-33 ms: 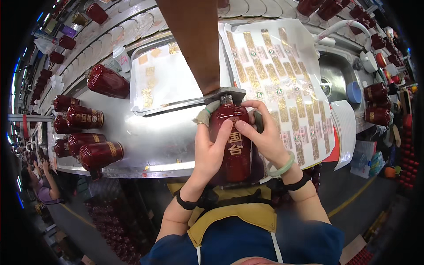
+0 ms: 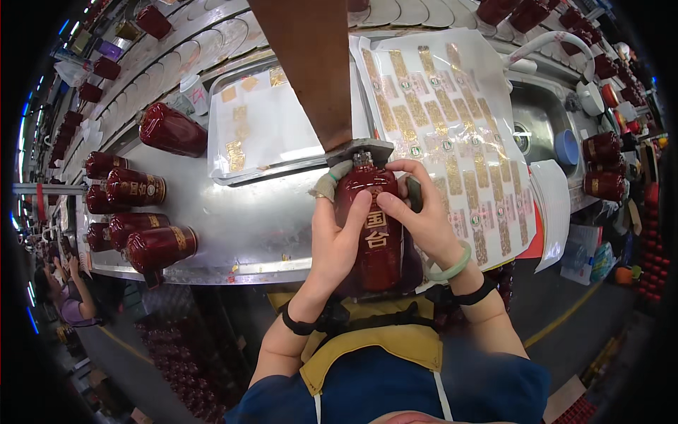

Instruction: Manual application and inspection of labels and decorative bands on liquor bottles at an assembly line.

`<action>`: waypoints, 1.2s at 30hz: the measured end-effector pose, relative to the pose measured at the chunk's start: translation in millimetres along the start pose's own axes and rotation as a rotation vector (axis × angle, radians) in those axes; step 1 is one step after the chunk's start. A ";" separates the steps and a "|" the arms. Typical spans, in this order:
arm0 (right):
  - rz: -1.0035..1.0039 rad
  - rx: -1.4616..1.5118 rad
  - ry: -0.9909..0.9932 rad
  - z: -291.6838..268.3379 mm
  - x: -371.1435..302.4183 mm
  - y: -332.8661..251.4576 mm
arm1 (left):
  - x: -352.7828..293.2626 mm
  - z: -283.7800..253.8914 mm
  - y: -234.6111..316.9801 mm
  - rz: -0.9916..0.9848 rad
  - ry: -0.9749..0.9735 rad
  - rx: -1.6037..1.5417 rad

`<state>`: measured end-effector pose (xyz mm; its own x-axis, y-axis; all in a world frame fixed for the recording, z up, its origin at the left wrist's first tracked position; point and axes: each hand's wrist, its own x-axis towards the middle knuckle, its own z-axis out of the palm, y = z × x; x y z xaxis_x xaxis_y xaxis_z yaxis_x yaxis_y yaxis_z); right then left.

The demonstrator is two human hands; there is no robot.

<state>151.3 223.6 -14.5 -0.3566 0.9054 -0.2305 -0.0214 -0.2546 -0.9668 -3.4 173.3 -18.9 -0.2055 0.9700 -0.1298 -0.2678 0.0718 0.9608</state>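
Observation:
A glossy dark-red bottle (image 2: 381, 265) with gold lettering lies before me, its clear neck against a dark plate at the foot of a brown post. Both thumbs press side by side on the bottle's upper front. My left hand (image 2: 334, 247) is closed around its left side, with grey-green cloth-like covers on the fingertips. From the right, my right hand (image 2: 429, 220) grips it too; one finger there wears a dark cover. What lies under the thumbs is hidden. A pale green bangle (image 2: 450, 272) circles my right wrist.
Several red bottles (image 2: 145, 189) lie on the metal table at left. A metal tray (image 2: 220, 180) holds white paper with gold pieces. Rows of gold decals cover a sheet (image 2: 519, 240) at right, beside a sink (image 2: 537, 106). The brown post (image 2: 311, 71) rises ahead. Another person (image 2: 79, 300) works far left.

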 end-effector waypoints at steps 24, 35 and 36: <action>-0.059 0.053 -0.008 4.2 8.4 -0.1 | 7.6 -0.8 0.7 0.010 0.007 0.011; -0.027 0.042 0.049 4.4 11.3 2.3 | 7.1 4.9 -11.5 -0.049 0.001 -0.099; -0.017 0.026 0.061 4.2 12.1 1.3 | 7.6 4.4 -11.0 -0.042 0.007 -0.098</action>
<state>143.0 232.7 -18.1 -0.2988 0.9284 -0.2209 -0.0515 -0.2468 -0.9677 2.1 180.9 -29.5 -0.1989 0.9650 -0.1711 -0.3669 0.0886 0.9260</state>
